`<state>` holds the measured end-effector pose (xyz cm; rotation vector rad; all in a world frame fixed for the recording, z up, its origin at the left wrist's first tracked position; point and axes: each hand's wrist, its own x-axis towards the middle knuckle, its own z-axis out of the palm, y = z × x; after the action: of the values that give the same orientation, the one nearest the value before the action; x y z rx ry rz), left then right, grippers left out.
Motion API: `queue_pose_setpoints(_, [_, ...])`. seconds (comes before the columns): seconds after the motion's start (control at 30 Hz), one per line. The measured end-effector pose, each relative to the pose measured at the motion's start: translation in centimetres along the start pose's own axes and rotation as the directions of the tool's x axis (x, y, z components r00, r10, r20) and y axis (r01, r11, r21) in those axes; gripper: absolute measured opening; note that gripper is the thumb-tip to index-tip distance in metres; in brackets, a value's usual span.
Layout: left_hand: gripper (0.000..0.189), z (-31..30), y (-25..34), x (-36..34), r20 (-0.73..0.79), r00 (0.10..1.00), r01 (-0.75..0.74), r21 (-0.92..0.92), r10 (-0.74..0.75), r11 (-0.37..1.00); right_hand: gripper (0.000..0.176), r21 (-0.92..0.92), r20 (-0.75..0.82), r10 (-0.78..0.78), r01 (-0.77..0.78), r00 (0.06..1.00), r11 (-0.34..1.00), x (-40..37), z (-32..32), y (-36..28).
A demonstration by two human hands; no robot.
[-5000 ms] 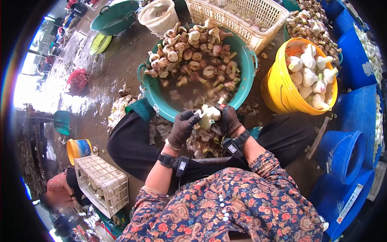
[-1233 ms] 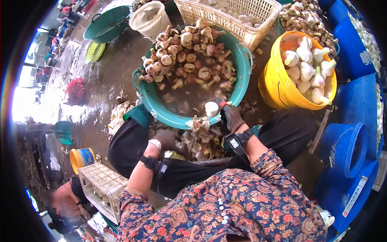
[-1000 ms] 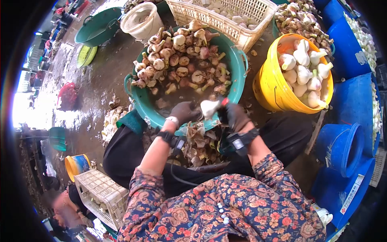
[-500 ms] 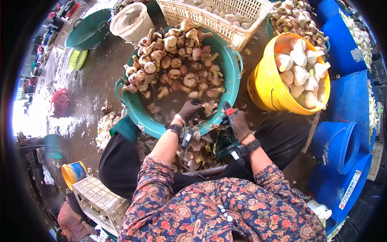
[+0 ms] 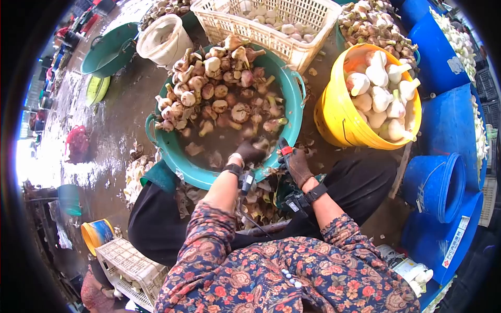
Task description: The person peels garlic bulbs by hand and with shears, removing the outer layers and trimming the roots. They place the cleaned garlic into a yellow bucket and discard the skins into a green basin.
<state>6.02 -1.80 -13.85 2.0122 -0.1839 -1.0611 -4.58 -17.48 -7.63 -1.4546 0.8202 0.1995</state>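
My left hand (image 5: pixel 252 153), in a dark glove, is closed at the near inner edge of a green tub (image 5: pixel 296 112). A garlic bulb (image 5: pixel 263 143) shows at its fingers, partly covered by them. Just outside the tub's near right rim, my right hand (image 5: pixel 298 166) is gloved and curled closed. A red band (image 5: pixel 286 150) with a dark tip shows at its thumb side; what the fingers hold is hidden. Many unpeeled garlic bulbs (image 5: pixel 219 91) with soil on them lie in the tub's murky water, heaped toward the back left.
To the right stands a yellow bucket (image 5: pixel 334 122) of cleaned white garlic. A cream plastic crate (image 5: pixel 308 52) with garlic and a white bucket (image 5: pixel 164 44) stand behind the tub. Blue containers (image 5: pixel 436 182) line the right side. Peelings (image 5: pixel 255 201) lie between my legs.
The view has shifted slightly. My left hand has gone a little lower into the tub with the bulb, and the bulb is now more covered. My right hand remains beside the rim.
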Motion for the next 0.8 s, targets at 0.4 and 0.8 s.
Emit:
queue_pose_setpoints(0.4, [0.054,-0.6,5.0,-11.0,-0.129,0.937,-0.342,-0.149,0.325,0.928,0.03,-0.466,0.077,-0.403,0.39,0.912,0.794,-2.9,1.1,-1.5])
queue_pose_setpoints(0.8, [0.043,-3.3,5.4,-16.1,0.012,0.995,-0.088,-0.377,0.1,0.922,0.034,-0.086,0.378,-0.35,0.409,0.857,0.909,-4.8,1.6,-1.5])
